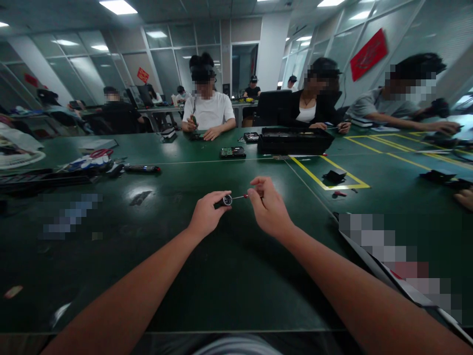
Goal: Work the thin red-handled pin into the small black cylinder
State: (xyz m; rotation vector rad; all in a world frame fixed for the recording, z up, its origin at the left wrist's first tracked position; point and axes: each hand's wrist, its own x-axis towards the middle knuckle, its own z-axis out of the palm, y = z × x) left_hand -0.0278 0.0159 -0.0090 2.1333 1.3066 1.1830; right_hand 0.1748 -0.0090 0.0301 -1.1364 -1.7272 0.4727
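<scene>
Above the green table, my left hand [207,213] is closed around a small black cylindrical part [226,200] with a pale round rim that faces right. My right hand [270,207] grips a thin screwdriver [240,197] with a red collar; its handle is mostly hidden by my fingers. The shaft points left, and its tip is at or very near the rim of the cylindrical part. Whether the tip is seated in a screw is too small to tell.
On the green table [207,276], a black box [295,142] and a circuit-board device [233,152] lie ahead. A dark cylindrical tool [142,168] and red-handled scissors [101,153] are left. A black bracket [334,176] sits inside yellow tape. Co-workers sit opposite.
</scene>
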